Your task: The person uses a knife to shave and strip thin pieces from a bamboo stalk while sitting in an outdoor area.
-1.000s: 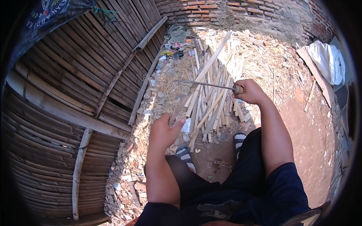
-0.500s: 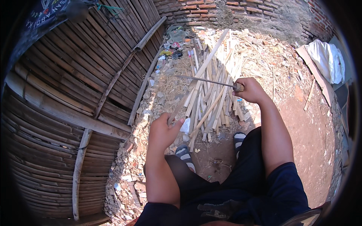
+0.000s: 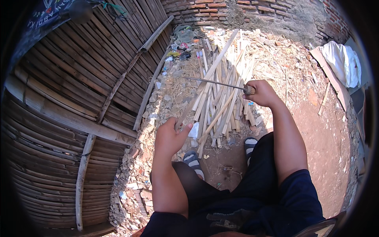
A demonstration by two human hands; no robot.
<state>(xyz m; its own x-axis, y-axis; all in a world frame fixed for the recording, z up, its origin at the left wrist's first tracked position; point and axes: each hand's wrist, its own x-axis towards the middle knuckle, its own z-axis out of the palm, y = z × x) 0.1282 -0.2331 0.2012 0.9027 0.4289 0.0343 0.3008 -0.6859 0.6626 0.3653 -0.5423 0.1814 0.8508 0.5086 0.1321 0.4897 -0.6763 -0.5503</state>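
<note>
My left hand [image 3: 170, 136] is closed around the near end of a long bamboo strip [image 3: 219, 59]. The strip slants away to the upper right over a heap of loose strips [image 3: 215, 106]. In my right hand [image 3: 261, 93] is the wooden handle of a long-bladed knife [image 3: 221, 84]. Its thin dark blade points left and crosses the held strip; whether the two touch, I cannot tell. The blade shows nearly edge-on, so its full shape is hidden.
A slatted bamboo wall [image 3: 79, 79] stands on the left, a brick wall [image 3: 268, 12] at the back. Rubble and dry straw cover much of the ground. A white sack [image 3: 342, 63] lies at the right. My sandalled feet [image 3: 192, 161] are close to the heap.
</note>
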